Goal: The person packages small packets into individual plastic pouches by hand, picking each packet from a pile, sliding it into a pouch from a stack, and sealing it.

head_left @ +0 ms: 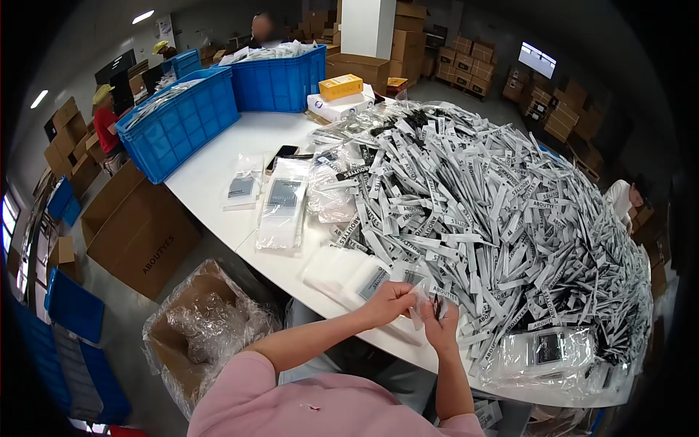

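My left hand [389, 302] pinches the edge of a clear plastic bag [418, 302] at the table's near edge. Close beside it, my right hand [441, 326] is closed on a narrow black-and-white packet [443, 293] marked ABOUTYES, which is at the mouth of the bag. Under and left of my hands lies a stack of flat plastic bags [335, 271] with dark printed panels. A large heap of similar narrow packets [480, 211] rises just beyond my right hand. Fingertips partly hide how far the packet reaches into the bag.
Blue crates [182, 120] with packets stand at the table's far left. A phone [282, 155], filled bags [282, 204] and a yellow box [340, 87] lie nearer. A plastic-lined carton [164, 331] stands on the floor left. Bundled bags [539, 351] lie right. Other people work around the room.
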A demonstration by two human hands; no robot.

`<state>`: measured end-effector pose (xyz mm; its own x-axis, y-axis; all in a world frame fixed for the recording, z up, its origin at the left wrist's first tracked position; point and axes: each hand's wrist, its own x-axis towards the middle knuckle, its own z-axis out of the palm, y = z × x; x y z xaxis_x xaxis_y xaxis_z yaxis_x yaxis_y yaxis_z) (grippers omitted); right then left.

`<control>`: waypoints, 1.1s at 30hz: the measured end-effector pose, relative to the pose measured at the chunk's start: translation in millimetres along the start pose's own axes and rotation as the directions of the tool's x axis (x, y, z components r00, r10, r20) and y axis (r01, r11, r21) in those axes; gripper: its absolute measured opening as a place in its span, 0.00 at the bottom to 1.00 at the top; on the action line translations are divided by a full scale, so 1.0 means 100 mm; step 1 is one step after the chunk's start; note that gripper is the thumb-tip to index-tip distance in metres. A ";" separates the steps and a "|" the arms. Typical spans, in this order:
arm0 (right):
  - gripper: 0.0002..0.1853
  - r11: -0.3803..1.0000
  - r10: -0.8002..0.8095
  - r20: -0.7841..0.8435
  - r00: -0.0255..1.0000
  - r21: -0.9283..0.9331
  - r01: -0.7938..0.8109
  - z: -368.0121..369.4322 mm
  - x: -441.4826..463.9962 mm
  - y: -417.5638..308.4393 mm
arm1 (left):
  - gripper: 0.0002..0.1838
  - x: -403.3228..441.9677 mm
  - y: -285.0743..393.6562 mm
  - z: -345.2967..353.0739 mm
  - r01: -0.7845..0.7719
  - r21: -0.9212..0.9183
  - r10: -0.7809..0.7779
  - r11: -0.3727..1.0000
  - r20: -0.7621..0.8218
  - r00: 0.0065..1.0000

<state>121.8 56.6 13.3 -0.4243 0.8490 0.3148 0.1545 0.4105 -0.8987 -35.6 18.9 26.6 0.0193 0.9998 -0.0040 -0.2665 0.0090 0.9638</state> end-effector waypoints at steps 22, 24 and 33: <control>0.09 0.879 -0.334 -0.204 0.920 -0.420 0.226 0.04 0.30 -0.05 | 0.34 0.31 0.37 -0.15 -0.587 0.806 0.753 0.080 0.337 0.565; 0.12 0.924 -0.260 -0.252 0.932 -0.345 0.165 0.11 0.29 -0.08 | 0.33 0.39 0.38 -0.18 -0.534 0.836 0.749 0.129 0.271 0.605; 0.16 0.922 0.311 -0.115 0.944 0.276 -0.270 0.31 0.27 -0.04 | 0.34 0.26 0.17 -0.02 -0.623 0.782 0.704 -0.008 0.447 0.552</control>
<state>81.9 67.3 16.3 -0.2496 0.9669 0.0530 0.0105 0.0574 -0.9983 -41.6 45.4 42.3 0.2533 0.5503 0.7956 0.7442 -0.6363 0.2032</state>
